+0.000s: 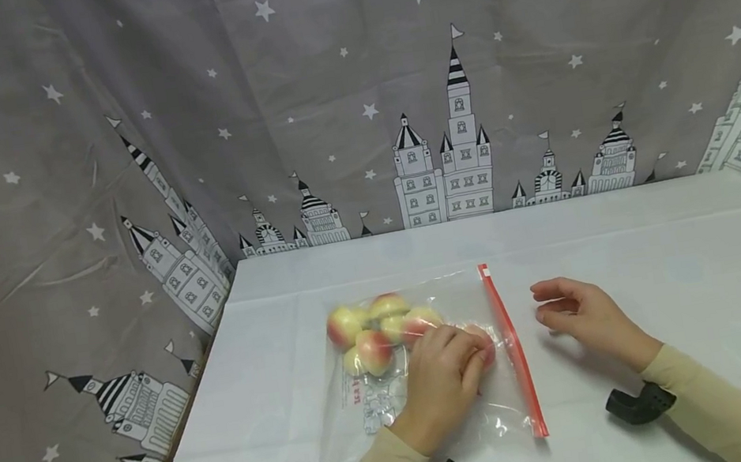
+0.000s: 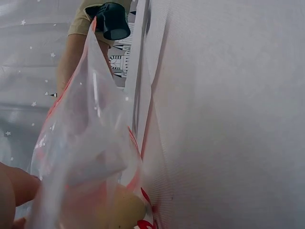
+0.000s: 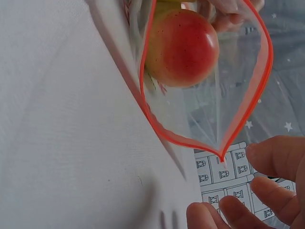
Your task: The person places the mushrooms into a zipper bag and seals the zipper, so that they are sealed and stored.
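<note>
A clear zip bag [image 1: 451, 291] with a red zip strip [image 1: 513, 345] lies on the white table, its mouth facing right. Inside it are several round yellow-and-red fruits [image 1: 374, 352], most of them bunched at the far left end. One red-blushed fruit [image 3: 186, 47] sits nearer the mouth, which gapes in the right wrist view. My left hand [image 1: 443, 380] is on top of the bag beside that fruit, fingers curled, pinching the upper film. To the right of the zip, my right hand [image 1: 592, 321] hovers with bent, parted fingers and holds nothing.
A white cloth covers the table [image 1: 693, 271]. Behind it and at the left hangs a grey curtain [image 1: 318, 71] printed with castles and stars. Each wrist carries a black camera mount [image 1: 641, 404].
</note>
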Demonstrator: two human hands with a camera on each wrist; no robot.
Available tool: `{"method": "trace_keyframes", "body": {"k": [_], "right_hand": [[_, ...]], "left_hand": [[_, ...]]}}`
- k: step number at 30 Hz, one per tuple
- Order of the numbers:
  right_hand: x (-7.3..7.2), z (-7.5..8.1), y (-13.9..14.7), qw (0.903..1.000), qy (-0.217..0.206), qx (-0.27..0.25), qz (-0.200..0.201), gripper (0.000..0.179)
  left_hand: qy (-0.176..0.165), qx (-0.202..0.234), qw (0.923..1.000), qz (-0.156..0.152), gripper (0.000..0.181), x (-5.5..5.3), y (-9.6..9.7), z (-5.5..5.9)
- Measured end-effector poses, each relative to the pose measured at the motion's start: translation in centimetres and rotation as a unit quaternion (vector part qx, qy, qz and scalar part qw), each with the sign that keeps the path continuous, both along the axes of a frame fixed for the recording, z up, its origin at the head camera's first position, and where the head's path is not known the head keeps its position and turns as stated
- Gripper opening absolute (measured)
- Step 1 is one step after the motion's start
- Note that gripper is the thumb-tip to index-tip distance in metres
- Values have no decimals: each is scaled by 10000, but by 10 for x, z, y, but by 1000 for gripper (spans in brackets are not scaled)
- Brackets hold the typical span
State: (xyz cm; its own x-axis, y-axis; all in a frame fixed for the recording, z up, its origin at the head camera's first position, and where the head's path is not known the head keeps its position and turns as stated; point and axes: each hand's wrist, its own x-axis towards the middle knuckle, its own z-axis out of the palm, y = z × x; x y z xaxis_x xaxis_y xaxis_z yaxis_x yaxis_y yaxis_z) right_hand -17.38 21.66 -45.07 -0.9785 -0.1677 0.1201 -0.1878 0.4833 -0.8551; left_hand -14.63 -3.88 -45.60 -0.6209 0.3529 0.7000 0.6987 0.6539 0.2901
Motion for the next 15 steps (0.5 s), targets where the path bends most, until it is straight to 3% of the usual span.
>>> {"method": "trace_keyframes", "body": {"k": [9,15], "right_hand": [[-1,4,4,9985,152,492,-177,42],[0,5,2,9977,342,570,-90,41]], "left_hand": [[229,-53,9996,-145,5,0,2,-1],[322,-237,9991,-149,6,1,1,1]]}}
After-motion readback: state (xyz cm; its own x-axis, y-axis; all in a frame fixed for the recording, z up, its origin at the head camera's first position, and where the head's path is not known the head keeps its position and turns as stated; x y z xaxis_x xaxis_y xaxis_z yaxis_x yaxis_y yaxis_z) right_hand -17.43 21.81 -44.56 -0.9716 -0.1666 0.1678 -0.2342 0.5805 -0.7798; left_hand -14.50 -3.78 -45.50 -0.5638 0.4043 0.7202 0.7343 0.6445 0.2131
